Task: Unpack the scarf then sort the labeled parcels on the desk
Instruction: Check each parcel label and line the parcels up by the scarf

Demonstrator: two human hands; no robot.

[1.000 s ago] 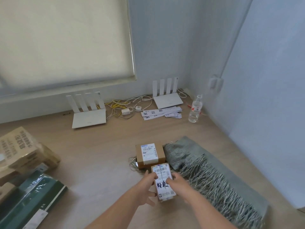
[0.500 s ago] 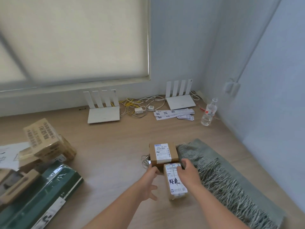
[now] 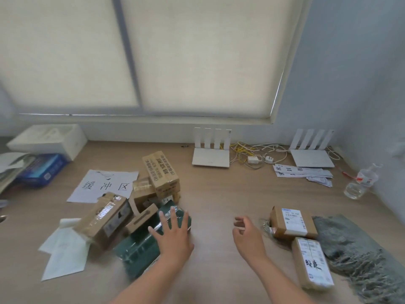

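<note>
The grey-green fringed scarf (image 3: pixel 359 253) lies unwrapped at the desk's right. Beside it sit two labeled brown parcels: a squat one (image 3: pixel 292 222) and a long one (image 3: pixel 312 263) with handwriting on its label. My right hand (image 3: pixel 248 236) hovers left of them, fingers apart, holding nothing. My left hand (image 3: pixel 173 234) rests flat with spread fingers on the dark green wrapped parcel (image 3: pixel 144 244). Behind it is a pile of brown cardboard parcels (image 3: pixel 161 174), one taped box (image 3: pixel 105 219) tilted at its left.
A paper sign with large characters (image 3: pixel 103 185) lies behind the pile, white envelopes (image 3: pixel 63 253) at the front left. Two white routers (image 3: pixel 211 155) with cables stand along the wall. Paper labels (image 3: pixel 302 172) and a water bottle (image 3: pixel 361 182) sit at the back right. White and blue boxes (image 3: pixel 47 141) far left.
Both hands left the long labeled parcel, which now lies beside the scarf. My view swung left; my left hand reached onto the green parcel and my right hand drew away, open.
</note>
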